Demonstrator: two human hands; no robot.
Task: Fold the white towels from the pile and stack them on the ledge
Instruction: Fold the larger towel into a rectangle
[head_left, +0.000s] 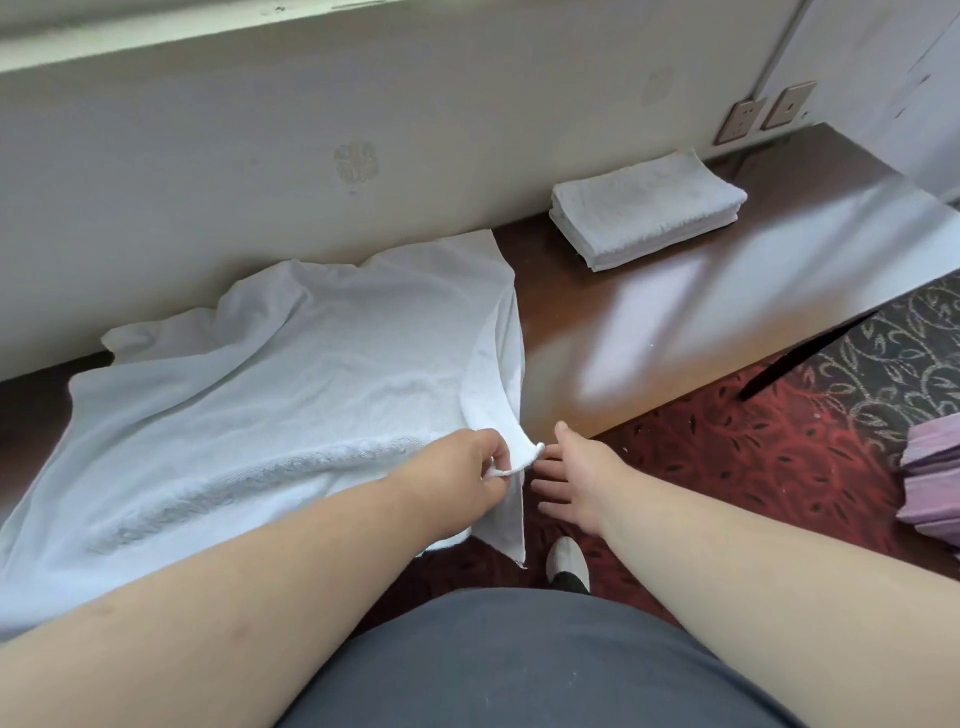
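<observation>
A large white towel (291, 374) lies spread over the left part of the dark wooden ledge (675, 322), its near edge hanging over the front. My left hand (462, 467) pinches the towel's near right corner at the ledge's front edge. My right hand (576, 478) hovers just right of that corner with fingers spread, its fingertips close to the hem; whether they touch it I cannot tell. A stack of folded white towels (647, 208) sits further back on the ledge, against the wall.
The cream wall (311, 130) runs behind the ledge, with two sockets (763, 111) at the right. Red patterned carpet (753, 457) lies below. A pile of purple cloths (935, 478) sits at the right edge. My shoe (569, 564) stands near the ledge.
</observation>
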